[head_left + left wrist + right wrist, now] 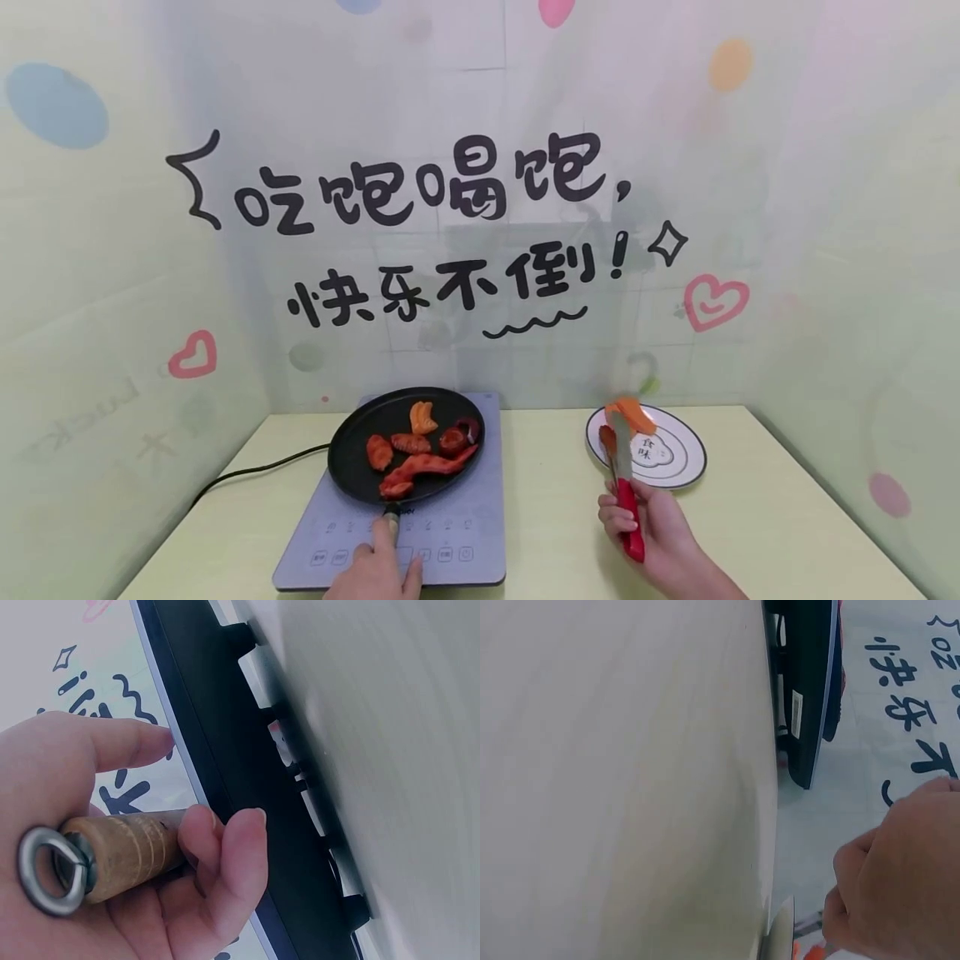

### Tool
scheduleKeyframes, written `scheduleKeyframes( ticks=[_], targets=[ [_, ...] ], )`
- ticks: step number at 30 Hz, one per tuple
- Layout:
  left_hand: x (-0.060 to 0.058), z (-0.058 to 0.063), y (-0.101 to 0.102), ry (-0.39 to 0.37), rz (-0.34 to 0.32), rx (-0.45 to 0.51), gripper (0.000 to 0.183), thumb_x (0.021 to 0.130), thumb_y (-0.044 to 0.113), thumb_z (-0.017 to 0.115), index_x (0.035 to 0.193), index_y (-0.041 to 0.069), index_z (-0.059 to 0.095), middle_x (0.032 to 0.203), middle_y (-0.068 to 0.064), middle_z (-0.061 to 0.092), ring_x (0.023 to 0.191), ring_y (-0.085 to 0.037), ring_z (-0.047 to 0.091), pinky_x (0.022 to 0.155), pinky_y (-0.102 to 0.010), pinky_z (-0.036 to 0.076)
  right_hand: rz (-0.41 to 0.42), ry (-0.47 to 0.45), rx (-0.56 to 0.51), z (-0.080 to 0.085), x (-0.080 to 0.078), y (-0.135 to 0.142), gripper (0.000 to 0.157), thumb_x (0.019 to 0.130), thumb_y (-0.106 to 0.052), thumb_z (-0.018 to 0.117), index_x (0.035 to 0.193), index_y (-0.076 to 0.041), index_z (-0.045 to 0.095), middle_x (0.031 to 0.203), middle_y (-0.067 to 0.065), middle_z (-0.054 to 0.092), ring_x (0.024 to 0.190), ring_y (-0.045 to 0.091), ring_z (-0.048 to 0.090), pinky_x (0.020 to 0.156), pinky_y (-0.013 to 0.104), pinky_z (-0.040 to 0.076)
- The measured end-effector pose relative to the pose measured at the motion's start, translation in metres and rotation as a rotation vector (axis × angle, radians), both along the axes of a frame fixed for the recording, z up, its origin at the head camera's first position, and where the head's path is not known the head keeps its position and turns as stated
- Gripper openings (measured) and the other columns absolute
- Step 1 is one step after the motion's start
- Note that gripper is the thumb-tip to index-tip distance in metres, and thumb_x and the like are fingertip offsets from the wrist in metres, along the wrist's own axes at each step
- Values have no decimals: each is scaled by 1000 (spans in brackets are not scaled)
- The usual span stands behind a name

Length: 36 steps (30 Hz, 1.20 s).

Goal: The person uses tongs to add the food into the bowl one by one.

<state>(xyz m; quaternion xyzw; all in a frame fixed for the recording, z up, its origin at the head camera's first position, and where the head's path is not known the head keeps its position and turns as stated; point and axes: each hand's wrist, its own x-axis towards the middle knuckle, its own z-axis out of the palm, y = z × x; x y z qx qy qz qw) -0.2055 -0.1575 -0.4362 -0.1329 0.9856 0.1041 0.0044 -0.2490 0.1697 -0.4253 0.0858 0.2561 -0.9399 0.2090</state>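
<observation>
My left hand point(375, 567) grips the wooden handle point(127, 859) of a black frying pan point(352, 454), fingers curled round it in the left wrist view. In the pan lie a long red piece of food point(427, 472), several reddish-brown pieces such as this one point(379, 452), and an orange piece point(423, 417). On the right, my right hand point(656, 525) holds tongs point(624, 467) by their red handles. The tongs' tips are over a white plate point(686, 458), at an orange piece point(636, 414) and a reddish-brown piece point(608, 439). Whether the tips grip either piece I cannot tell.
Under the pan is a light induction cooktop point(300, 542) with touch controls along its front. A black cable point(262, 469) runs from it to the left. The pale table point(547, 517) ends at a printed curtain point(465, 358) behind and at both sides.
</observation>
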Motion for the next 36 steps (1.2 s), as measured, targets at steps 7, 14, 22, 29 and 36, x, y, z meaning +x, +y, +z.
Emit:
scheduleKeyframes(
  ticks=[7, 14, 22, 29, 36],
  targets=[
    [0, 1, 0, -4, -3, -7, 62, 83, 45, 68, 115, 0, 40, 71, -15, 47, 51, -26, 49, 52, -43, 46, -170, -10, 33, -1, -7, -18, 20, 107, -26, 17, 109, -9, 27, 80, 3, 36, 56, 6, 32, 46, 12, 31],
    [0, 2, 0, -20, 0, -15, 63, 83, 46, 68, 115, 0, 40, 71, -15, 47, 51, -26, 49, 53, -43, 46, -230, 54, 159, -3, -7, -22, 18, 108, -19, 16, 109, -5, 27, 84, 1, 37, 56, 3, 32, 46, 11, 31],
    [1, 2, 0, -5, -11, -14, 62, 83, 46, 67, 114, 0, 40, 70, -14, 46, 50, -25, 48, 52, -42, 45, -247, 48, 152, 6, -1, -24, 17, 108, -19, 15, 110, -7, 27, 84, 1, 35, 53, 2, 26, 41, 10, 26],
    [1, 2, 1, -4, -7, -24, 62, 83, 46, 68, 114, 0, 40, 70, -14, 47, 50, -25, 49, 52, -42, 45, -205, 52, 135, 13, 4, -25, 20, 109, -21, 16, 114, -6, 27, 80, 0, 35, 52, 2, 23, 39, 10, 24],
    [1, 2, 2, 4, -6, -23, 61, 83, 45, 68, 113, 0, 41, 69, -14, 47, 50, -25, 49, 51, -42, 45, -147, 78, 84, 18, 4, -24, 29, 108, -23, 25, 137, -23, 25, 80, -2, 37, 53, 3, 21, 42, 11, 22]
  ],
)
